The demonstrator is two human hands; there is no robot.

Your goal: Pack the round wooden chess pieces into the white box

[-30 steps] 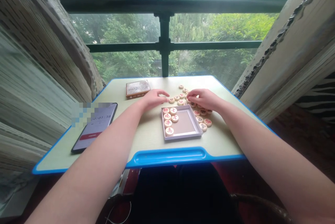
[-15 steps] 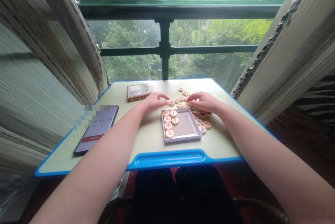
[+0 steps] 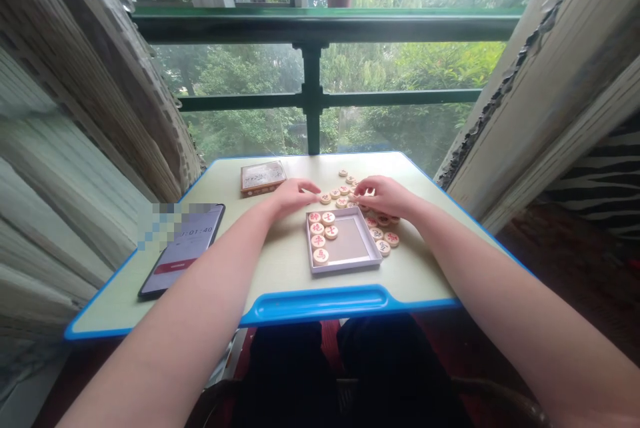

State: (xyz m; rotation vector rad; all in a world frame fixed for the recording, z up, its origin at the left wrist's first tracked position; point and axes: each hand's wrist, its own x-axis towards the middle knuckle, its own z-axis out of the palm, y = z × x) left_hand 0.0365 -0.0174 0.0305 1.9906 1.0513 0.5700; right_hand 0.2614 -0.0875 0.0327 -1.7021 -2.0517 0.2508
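My left hand (image 3: 296, 196) rests over the table behind the open box, fingers stretched out and holding nothing. Its fingertips are close to a round xiangqi piece (image 3: 325, 199). My right hand (image 3: 384, 195) is curled over the spread of pieces, thumb and fingers closing on a xiangqi piece (image 3: 353, 197) that is partly hidden. A shallow pale box tray (image 3: 371, 235) lies between my forearms. Inside it, several pieces with red characters stand along the left side, among them a bottom-left piece (image 3: 321, 256). Loose pieces, such as a green-marked one (image 3: 383, 248), lie right of the tray.
A brown patterned box (image 3: 263, 177) sits at the back left of the table (image 3: 280, 255). On the left lies a phone (image 3: 183, 248) showing a timer. A blue-edged groove (image 3: 320, 303) runs along the front. Green railing (image 3: 313, 101) and curtains surround the table.
My right hand has shifted slightly left, and its fingers have curled in around a piece. The left hand is nearly still. The whole view has moved a little.
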